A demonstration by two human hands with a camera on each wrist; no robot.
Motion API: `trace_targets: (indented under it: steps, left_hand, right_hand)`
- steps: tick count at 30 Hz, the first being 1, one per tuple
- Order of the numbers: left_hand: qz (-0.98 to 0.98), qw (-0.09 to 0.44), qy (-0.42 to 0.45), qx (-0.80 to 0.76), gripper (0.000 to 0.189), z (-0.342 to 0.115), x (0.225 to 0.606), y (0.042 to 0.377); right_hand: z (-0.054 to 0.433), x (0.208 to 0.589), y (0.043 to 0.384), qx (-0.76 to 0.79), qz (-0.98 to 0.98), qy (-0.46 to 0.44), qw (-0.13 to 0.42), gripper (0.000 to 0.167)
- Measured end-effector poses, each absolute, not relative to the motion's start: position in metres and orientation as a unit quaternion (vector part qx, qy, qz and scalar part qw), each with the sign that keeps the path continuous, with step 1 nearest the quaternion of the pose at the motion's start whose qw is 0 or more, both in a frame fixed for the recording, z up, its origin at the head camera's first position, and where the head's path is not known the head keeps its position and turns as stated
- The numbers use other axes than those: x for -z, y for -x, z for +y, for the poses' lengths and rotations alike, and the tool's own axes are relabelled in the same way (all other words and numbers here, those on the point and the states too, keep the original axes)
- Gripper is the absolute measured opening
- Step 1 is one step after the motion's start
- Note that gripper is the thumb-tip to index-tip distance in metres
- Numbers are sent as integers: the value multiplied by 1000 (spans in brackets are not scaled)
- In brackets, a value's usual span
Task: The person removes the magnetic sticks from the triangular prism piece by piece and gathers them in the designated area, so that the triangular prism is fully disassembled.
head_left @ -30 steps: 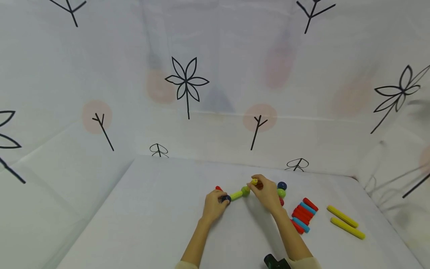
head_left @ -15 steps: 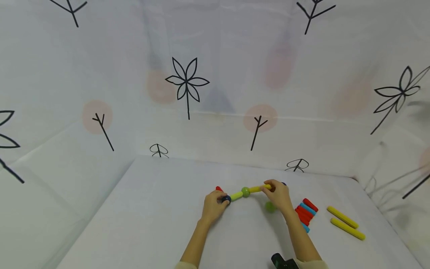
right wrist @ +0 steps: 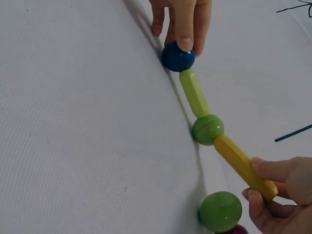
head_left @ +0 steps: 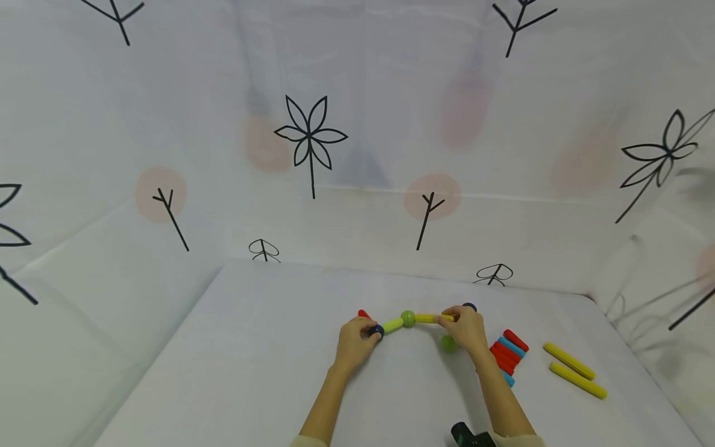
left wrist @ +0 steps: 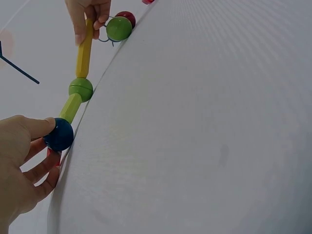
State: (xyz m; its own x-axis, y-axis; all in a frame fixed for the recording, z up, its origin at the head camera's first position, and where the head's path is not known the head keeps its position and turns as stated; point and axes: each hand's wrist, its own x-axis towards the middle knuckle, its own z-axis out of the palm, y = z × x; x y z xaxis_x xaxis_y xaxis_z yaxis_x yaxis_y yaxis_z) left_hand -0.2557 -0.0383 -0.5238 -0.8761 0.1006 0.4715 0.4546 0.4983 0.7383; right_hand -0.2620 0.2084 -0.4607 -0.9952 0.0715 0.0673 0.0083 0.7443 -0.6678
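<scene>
My left hand (head_left: 353, 343) grips a dark blue ball (left wrist: 60, 135), thumb on one side and fingers on the other. A red rod (head_left: 364, 313) shows just behind that hand. From the blue ball a short light-green rod (right wrist: 194, 92) runs to a green ball (right wrist: 208, 129), and a longer yellow rod (right wrist: 239, 161) extends from there. My right hand (head_left: 468, 329) pinches the yellow rod near its far end. Beside the right hand lie a loose green ball (right wrist: 221, 212) and a dark red ball (right wrist: 239, 229), partly cut off. Another blue ball (head_left: 470, 307) is mostly hidden behind this hand.
Right of the right forearm, short red and light-blue rods (head_left: 508, 352) lie in a row, partly covered by the arm. Two yellow rods (head_left: 570, 360) lie farther right on the white table (head_left: 234, 372). A dark device (head_left: 472, 436) sits by the right sleeve.
The right hand has moved rightward, and the yellow rod's free end has swung right and down, now roughly level. The left hand and blue ball have stayed put.
</scene>
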Motion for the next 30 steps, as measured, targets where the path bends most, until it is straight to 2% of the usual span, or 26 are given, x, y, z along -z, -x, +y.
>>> trace_targets:
  steps: [5,13,24,30]
  left_hand:
    - [-846,179,159,476,23,-38,523,255]
    - [-845,172,156,481,22,-38,523,254]
    - [-844,176,152,483,22,-36,521,251]
    - [-842,184,153,483,23,-36,522,254]
  right_hand:
    - [208,459,260,-364,-931,21,32,33]
    - [206,460,256,-361,-932,-33,6,24]
    - [201,456,248,-365,-925,-80,72,19]
    - [203,456,248,-451,-891,-52,20,25]
